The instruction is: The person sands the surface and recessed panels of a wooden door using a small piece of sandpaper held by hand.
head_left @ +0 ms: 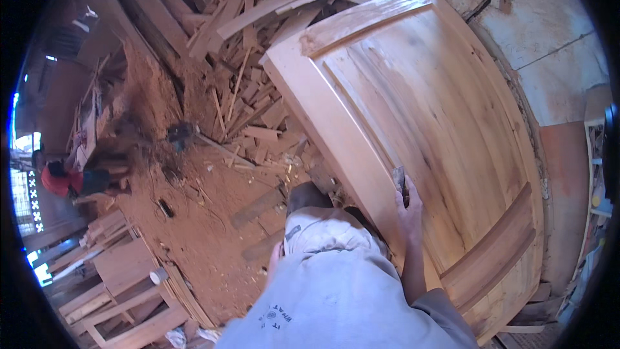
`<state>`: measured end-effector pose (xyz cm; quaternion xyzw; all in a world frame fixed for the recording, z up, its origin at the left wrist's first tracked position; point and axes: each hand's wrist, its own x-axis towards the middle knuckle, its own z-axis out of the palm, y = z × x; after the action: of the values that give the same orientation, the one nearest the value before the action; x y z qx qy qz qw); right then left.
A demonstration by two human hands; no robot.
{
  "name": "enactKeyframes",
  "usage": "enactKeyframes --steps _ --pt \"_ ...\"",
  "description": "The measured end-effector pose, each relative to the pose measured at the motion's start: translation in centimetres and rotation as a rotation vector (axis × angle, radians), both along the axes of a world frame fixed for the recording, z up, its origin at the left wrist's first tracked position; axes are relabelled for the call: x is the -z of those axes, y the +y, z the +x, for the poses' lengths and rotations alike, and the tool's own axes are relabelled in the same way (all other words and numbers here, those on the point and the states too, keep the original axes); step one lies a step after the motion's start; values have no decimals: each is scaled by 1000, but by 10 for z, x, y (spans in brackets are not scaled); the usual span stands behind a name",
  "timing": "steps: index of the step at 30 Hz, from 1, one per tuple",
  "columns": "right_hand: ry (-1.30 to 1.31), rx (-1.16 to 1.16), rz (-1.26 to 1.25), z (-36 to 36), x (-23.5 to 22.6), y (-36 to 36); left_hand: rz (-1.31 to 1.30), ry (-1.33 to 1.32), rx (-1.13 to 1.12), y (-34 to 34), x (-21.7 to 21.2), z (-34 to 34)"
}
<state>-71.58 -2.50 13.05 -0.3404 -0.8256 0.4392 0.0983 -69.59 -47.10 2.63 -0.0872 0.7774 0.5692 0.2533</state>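
Observation:
A large panelled wooden door (420, 110) of pale, streaky wood lies flat at my right, with a raised frame around its sunken panel. My right hand (411, 210) is on the door's near long edge, closed around a small dark tool with a flat grey end (399, 178). That end lies by the groove between frame and panel; the tool's exact kind is not clear. Only a sliver of my left hand (276, 258) shows, low at my left side against my clothes. Its fingers are hidden behind my body.
Wood offcuts (252, 97) pile up beyond the door. Sawdust (187, 220) covers the floor at left, where a long-handled tool (223, 150) lies. Stacked boards and frames (123, 271) stand lower left. Another person in red (58, 179) works at far left.

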Motion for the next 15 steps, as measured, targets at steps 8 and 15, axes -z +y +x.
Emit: enactKeyframes --steps 8,15 --pt "127 157 -384 -78 0 -18 -63 71 25 100 -95 -130" --pt "94 167 -430 -225 -21 -85 177 285 548 231 -124 -270"
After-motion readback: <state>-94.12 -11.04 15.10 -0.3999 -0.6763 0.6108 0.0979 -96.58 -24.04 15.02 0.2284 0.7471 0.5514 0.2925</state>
